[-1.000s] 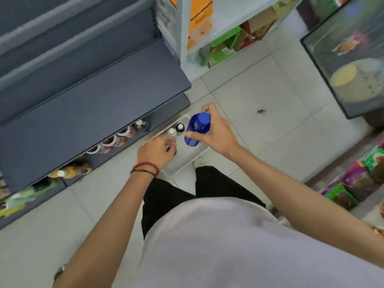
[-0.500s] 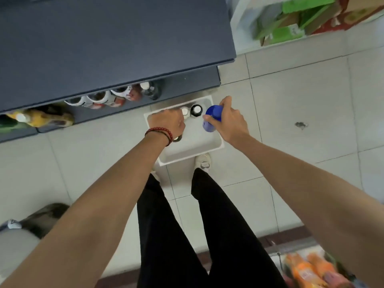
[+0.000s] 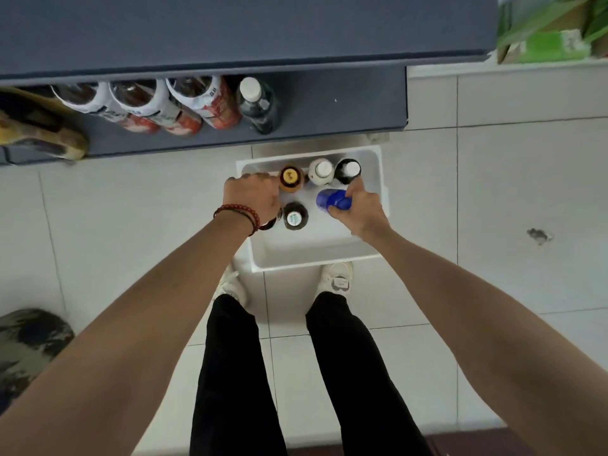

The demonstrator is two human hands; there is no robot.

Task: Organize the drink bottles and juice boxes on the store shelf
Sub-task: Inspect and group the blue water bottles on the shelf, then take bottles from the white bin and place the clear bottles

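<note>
A white bin [image 3: 378, 159] stands on the tiled floor in front of the dark shelf's bottom ledge [image 3: 329, 106]. My right hand [image 3: 362, 212] is shut on a blue bottle [image 3: 329, 199] inside the bin's right half. My left hand [image 3: 251, 199] is curled palm-down at the bin's left side, over a dark bottle [image 3: 271, 222] that is mostly hidden beneath it. An orange-capped bottle [image 3: 291, 177], a white-capped pale bottle [image 3: 321, 171], a dark white-capped bottle [image 3: 348, 169] and a brown bottle [image 3: 295, 217] stand upright in the bin.
On the bottom ledge stand three red-and-white labelled bottles [image 3: 197, 100], a dark bottle with a white cap [image 3: 258, 105] and yellow bottles [image 3: 42, 130] at far left. Green cartons [image 3: 543, 44] sit at top right. A dark bag-like object [image 3: 29, 340] lies at lower left.
The view has tilted down onto the bin. My right hand has brought the blue bottle lower into the bin. My left hand stays at the bin's left side.
</note>
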